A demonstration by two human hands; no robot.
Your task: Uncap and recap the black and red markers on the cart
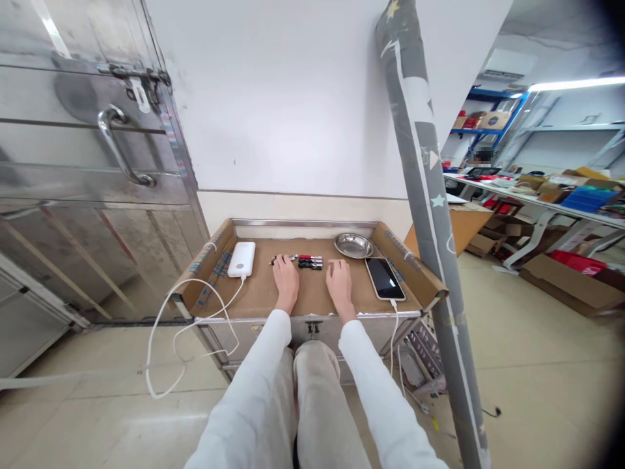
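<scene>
My left hand (pixel 286 281) rests on the brown cardboard top (pixel 312 296) of a small cabinet, with its fingers bent over a thin dark pen-like thing (pixel 272 261). The fingers hide most of that thing. Just right of this hand lie several markers (pixel 310 262) side by side, red at the back and black in front. My right hand (pixel 338 284) sits to the right of the markers, apart from them. Its fingers are curled on the cardboard, and nothing shows in them. Behind it stands a round metal dish (pixel 353 245).
A white power bank (pixel 241 259) with a looping white cable (pixel 152 345) lies at the left. At the right a phone (pixel 385 279) is plugged into a cable. A tall grey wrapped roll (pixel 430 163) leans by the cabinet. A metal door (pixel 88 156) stands left; another person sits far right.
</scene>
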